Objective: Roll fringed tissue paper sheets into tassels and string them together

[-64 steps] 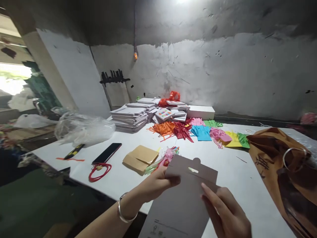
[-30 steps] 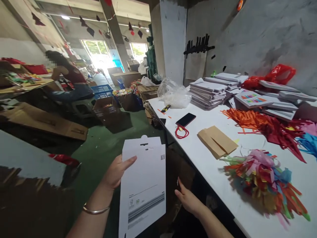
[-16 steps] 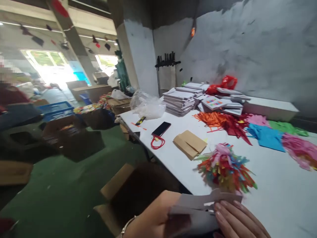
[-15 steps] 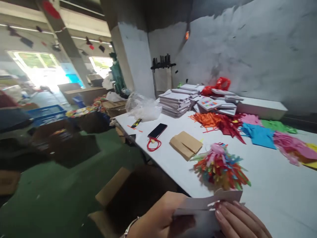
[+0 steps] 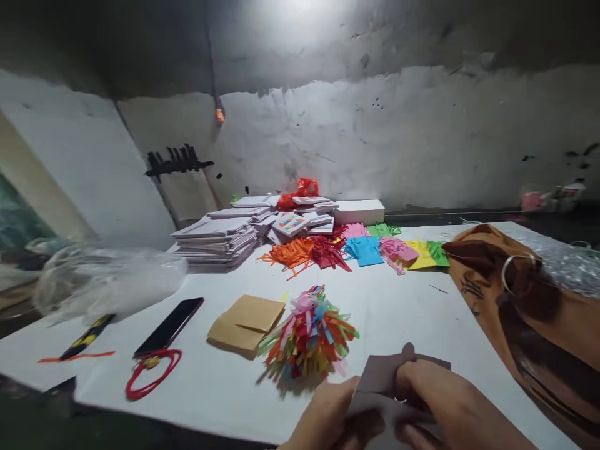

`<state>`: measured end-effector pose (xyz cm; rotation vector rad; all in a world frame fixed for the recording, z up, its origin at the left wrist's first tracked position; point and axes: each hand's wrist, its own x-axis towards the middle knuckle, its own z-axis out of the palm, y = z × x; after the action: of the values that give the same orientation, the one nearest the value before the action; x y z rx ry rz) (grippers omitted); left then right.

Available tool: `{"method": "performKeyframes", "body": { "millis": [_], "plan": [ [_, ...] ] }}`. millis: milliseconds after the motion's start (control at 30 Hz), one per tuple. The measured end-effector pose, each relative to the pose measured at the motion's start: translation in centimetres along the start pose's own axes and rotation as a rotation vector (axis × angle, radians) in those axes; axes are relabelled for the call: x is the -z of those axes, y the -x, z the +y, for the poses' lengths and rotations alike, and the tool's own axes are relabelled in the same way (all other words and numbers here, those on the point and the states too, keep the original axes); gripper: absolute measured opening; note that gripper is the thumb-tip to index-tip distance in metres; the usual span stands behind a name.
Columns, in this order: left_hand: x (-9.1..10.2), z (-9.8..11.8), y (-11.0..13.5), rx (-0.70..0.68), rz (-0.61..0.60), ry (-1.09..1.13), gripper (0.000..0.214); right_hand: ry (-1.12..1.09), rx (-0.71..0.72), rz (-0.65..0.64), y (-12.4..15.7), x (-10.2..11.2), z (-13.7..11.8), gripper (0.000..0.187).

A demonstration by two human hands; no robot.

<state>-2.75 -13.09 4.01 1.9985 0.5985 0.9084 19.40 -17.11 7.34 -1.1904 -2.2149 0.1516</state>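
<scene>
A small grey-looking paper box (image 5: 377, 374) with open flaps and a rounded tab is held low in front of me. My left hand (image 5: 324, 415) grips its left side, thumb along the edge. My right hand (image 5: 462, 405) is closed on its right side, with the thumb at the tab and the fingers lower down, partly hidden. Just beyond the hands, a multicoloured bundle of paper strips (image 5: 312, 340) stands on the white table (image 5: 197, 400). Beside it lies a folded brown paper piece (image 5: 246, 322).
On the left lie a phone (image 5: 169, 326) with a red cord, a black-and-yellow cutter (image 5: 88, 337) and a clear plastic bag (image 5: 117, 281). Stacked white boxes (image 5: 215, 240) and coloured fringed paper (image 5: 365, 251) sit further back. A brown apron-like cloth (image 5: 482, 269) drapes the right side.
My view has swung right, from the room and floor to the table and wall. Both hands still hold the box; my right hand's grip has shifted, its thumb now at the tab.
</scene>
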Motion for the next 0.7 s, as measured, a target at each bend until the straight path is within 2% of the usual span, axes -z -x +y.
{"method": "performKeyframes", "body": {
  "millis": [100, 267, 333, 433, 467, 533, 600, 700],
  "plan": [
    [-1.8, -1.6, -1.0, -0.023, 0.02, -0.041, 0.046, 0.074, -0.087, -0.182, 1.0, -0.3, 1.5, 0.032],
    [-3.0, -3.5, -1.2, 0.08, -0.001, -0.009, 0.047, -0.031, -0.166, -0.298, 2.0, -0.2, 3.0, 0.029],
    [-3.1, -5.0, -0.4, 0.128, 0.036, -0.028, 0.067, -0.068, -0.181, -0.292, 1.8, 0.5, 3.5, 0.023],
    [-3.2, -7.6, 1.2, 0.266, 0.047, -0.176, 0.117, -0.057, -0.236, -0.223, 0.7, 2.1, 3.9, 0.013],
    [-3.2, -8.2, 1.7, 0.32, 0.031, -0.221, 0.123, -0.058, -0.248, -0.203, 0.3, 2.7, 3.8, 0.012],
    [-3.3, -9.0, 2.4, 0.35, 0.01, -0.243, 0.117, -0.117, -0.254, -0.212, -0.4, 3.9, 3.4, 0.012],
    [-3.5, -9.2, 2.6, 0.234, -0.029, -0.226, 0.106, -0.269, -0.236, -0.293, -1.0, 4.8, 3.0, 0.012],
    [-4.0, -9.0, 2.0, -0.069, -0.062, -0.285, 0.098, -0.467, -0.22, -0.506, -1.3, 5.1, 2.9, 0.008]
  ]
}}
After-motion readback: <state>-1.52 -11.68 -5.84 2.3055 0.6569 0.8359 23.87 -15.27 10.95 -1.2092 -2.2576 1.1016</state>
